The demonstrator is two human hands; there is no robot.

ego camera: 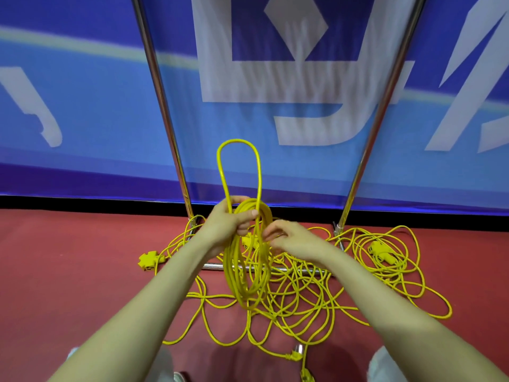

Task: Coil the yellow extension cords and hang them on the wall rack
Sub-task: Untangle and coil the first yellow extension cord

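Note:
My left hand grips the top of a coiled yellow extension cord, whose loops hang down below it. One tall loop of the same cord stands up above the hand. My right hand is just right of the coil, its fingers curled at a strand of the cord. A tangle of loose yellow cords lies on the red floor beneath. Two chrome rack posts rise in front of the blue banner.
A yellow multi-socket block lies at the left of the tangle, another socket block at the right. A chrome base bar of the rack runs along the floor. A yellow plug lies near my feet.

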